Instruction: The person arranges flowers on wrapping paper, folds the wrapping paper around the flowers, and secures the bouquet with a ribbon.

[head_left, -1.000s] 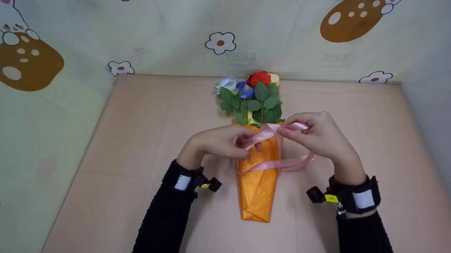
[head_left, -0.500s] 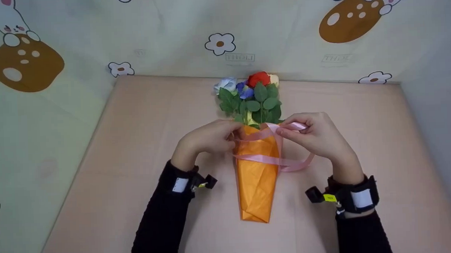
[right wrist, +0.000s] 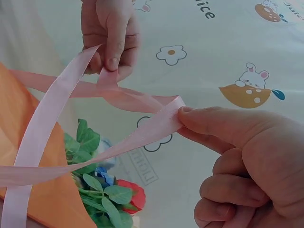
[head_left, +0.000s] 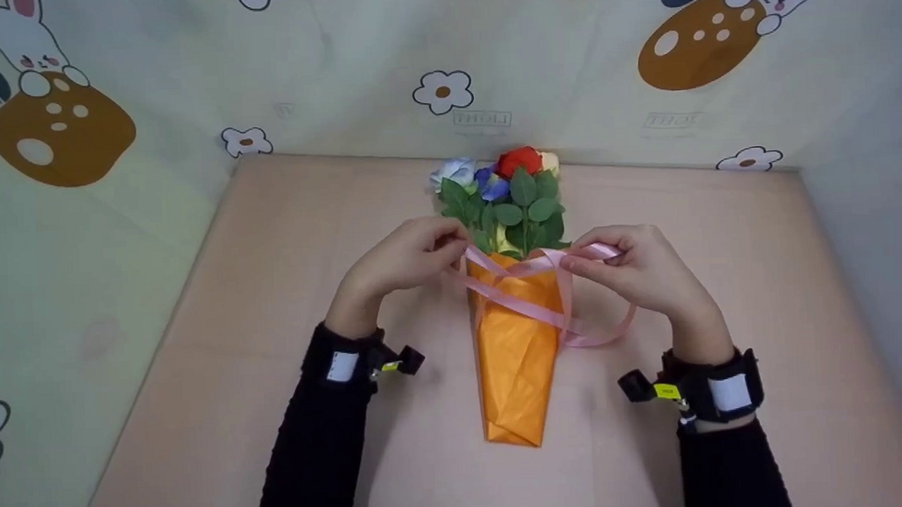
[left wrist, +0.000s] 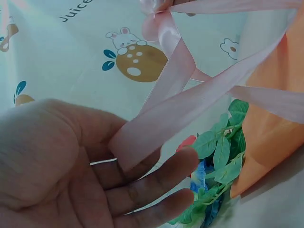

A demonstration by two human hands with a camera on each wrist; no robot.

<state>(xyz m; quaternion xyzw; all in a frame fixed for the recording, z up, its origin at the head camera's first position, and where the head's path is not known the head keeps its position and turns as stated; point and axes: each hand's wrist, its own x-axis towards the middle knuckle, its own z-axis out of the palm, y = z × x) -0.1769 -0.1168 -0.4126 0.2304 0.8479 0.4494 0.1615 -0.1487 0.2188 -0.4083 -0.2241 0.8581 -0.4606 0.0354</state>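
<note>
A bouquet wrapped in orange paper point(head_left: 519, 379) lies on the table, its flowers pointing away from me. Pink ribbon point(head_left: 524, 307) crosses the upper part of the wrap, with a loop hanging at the right. At the wrap's upper left, my left hand point(head_left: 406, 259) pinches one stretch of ribbon between thumb and fingers. On the other side, my right hand point(head_left: 639, 269) pinches a crossing of the ribbon point(right wrist: 164, 118) with thumb and forefinger. Its other fingers curl over a tail of ribbon in the right wrist view. Above the paper show a red rose point(head_left: 519, 162), blue flowers point(head_left: 491, 184) and green leaves point(head_left: 524, 185).
The table point(head_left: 293, 236) has a pale pinkish cover. Behind it hangs a light sheet point(head_left: 355, 77) printed with rabbits, brown fruit and daisies. Each wrist wears a black strap with a small camera point(head_left: 410, 360).
My left hand has let go near the middle of the wrap, moved left and up, and now draws the ribbon out to the upper left. The right hand keeps its pinch nearly in place.
</note>
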